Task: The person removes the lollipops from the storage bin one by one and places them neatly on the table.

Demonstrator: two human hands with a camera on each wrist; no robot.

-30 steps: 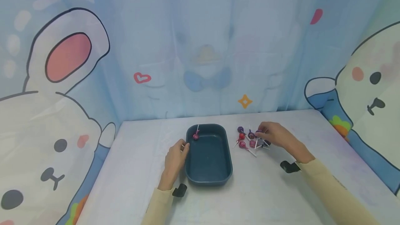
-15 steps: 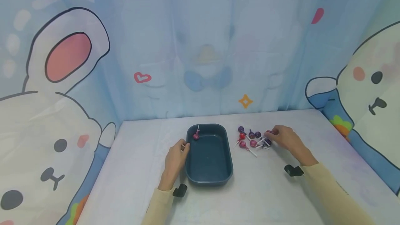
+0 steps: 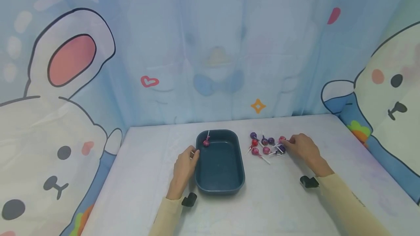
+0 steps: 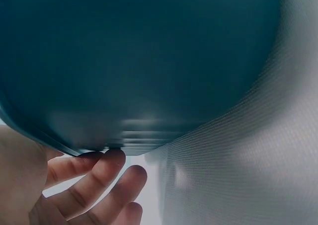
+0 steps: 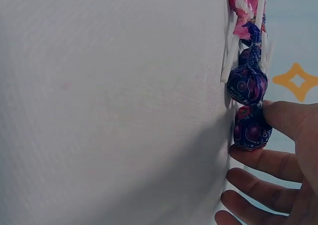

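My left hand (image 3: 183, 168) holds the left side of a dark teal plastic tub (image 3: 220, 188); in the left wrist view its fingers (image 4: 107, 168) curl against the outer wall under the rim, while the thumb is hidden. One pink-wrapped lollipop (image 3: 206, 143) leans inside the tub's far left corner, stick up. At the right end of a loose group of lollipops, my right hand (image 3: 303, 148) pinches a lollipop with a dark purple and red wrapper (image 5: 252, 130) between thumb and forefinger. Right beside it sits another purple-wrapped lollipop (image 5: 247, 86).
Several red, pink and purple lollipops lie on the white tabletop right of the tub, including a red one (image 3: 254, 142) and a pink one (image 3: 255, 151) with its stick toward me. A printed blue curtain (image 3: 213, 94) hangs behind the table.
My right hand has moved from the middle of the lollipops to their right end, then slightly toward me. A red-pink lollipop now shows there. The left hand and tub stay put.
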